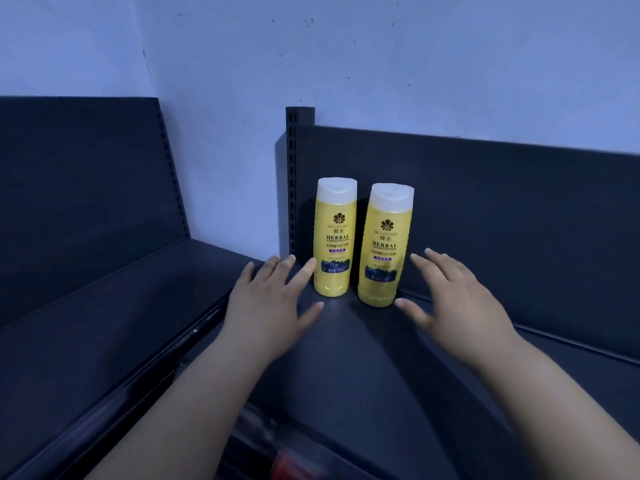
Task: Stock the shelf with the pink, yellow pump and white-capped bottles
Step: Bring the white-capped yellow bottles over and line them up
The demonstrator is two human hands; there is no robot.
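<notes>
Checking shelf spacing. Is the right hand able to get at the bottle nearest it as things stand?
Likely yes: the right hand is open beside the nearer bottle, nothing between them; the other bottle stands beyond it.

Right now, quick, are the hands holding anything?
Left hand: open, fingers spread, holding nothing.
Right hand: open, fingers spread, holding nothing.

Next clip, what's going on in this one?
A person is stocking a dark shelf. Two yellow bottles with white caps, the left bottle and the right bottle, stand upright side by side at the back, next to the slotted post. The left hand and right hand are open, fingers spread, one on each side of the pair. Neither holds anything.
</notes>
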